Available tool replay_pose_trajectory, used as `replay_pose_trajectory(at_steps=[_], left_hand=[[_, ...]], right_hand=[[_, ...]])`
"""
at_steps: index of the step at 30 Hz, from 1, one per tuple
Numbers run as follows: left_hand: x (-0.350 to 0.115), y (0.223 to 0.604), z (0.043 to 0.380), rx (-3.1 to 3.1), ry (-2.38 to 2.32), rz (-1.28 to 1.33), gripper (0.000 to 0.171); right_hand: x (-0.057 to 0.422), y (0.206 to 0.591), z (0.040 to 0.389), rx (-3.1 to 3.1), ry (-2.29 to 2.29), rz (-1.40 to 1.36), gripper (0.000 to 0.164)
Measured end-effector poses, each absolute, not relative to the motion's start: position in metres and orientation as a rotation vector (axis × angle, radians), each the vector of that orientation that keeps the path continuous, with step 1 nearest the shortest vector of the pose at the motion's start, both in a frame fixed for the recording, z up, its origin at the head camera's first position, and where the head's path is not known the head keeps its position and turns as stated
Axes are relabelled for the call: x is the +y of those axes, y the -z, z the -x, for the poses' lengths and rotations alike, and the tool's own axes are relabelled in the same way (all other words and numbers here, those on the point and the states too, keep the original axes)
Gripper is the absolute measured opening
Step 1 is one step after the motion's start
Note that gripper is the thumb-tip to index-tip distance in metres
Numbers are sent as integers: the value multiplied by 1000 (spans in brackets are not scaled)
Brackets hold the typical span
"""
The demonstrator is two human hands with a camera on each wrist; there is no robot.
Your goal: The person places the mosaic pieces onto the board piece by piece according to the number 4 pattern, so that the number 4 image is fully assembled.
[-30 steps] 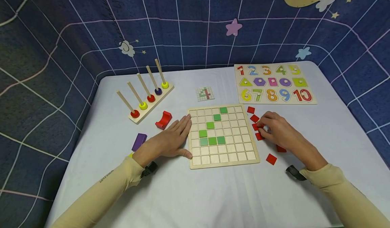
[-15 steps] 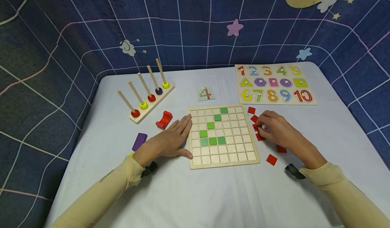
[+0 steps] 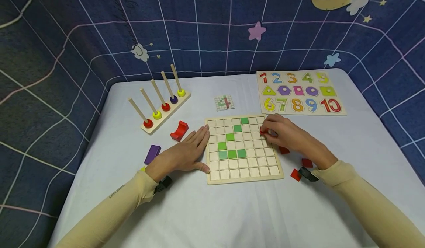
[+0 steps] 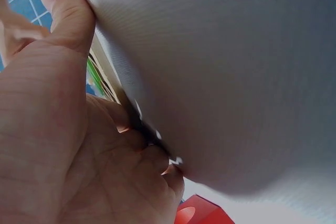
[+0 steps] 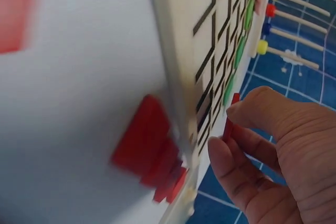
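Note:
A wooden grid board (image 3: 244, 173) lies on the white cloth, with several green square tiles (image 3: 232, 154) in its cells. My left hand (image 3: 186, 151) rests flat beside it, straight fingertips and thumb at its left edge. Over the board's right side, my right hand (image 3: 289, 133) pinches a red square tile (image 5: 228, 130) between thumb and fingers; the right wrist view shows the tile edge-on, above the cells. More red tiles (image 3: 307, 163) lie on the cloth to the right, some of them hidden under the right hand in the head view.
A pegged stand with coloured rings (image 3: 148, 124) stands back left. Nearer are a red arched block (image 3: 179, 131) and a purple block (image 3: 152, 154). Behind the board lie a small pattern card (image 3: 224, 102) and a number puzzle (image 3: 300, 110). A dark blue curtain (image 3: 212, 38) hangs behind.
My right hand has picked up a red tile from the group right of the board and moved left over the board's right columns. The left hand has stayed put.

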State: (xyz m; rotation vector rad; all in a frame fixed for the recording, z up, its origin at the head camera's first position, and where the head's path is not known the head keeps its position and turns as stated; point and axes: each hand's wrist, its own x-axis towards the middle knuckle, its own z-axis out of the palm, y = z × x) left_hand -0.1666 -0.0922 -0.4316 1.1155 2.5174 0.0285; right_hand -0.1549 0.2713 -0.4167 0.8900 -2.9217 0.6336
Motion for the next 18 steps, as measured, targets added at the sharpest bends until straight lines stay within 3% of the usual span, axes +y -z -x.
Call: replay_pose_trajectory(at_steps=[8,18], left_hand=[[-93,433,167,2521,-22,-1123,129],[-94,432,167,2519,0,-1122,129]], right_hand=[[248,419,177,-2833,-651,-1106,9],[232,425,190,-2844,-585,-1145,8]])
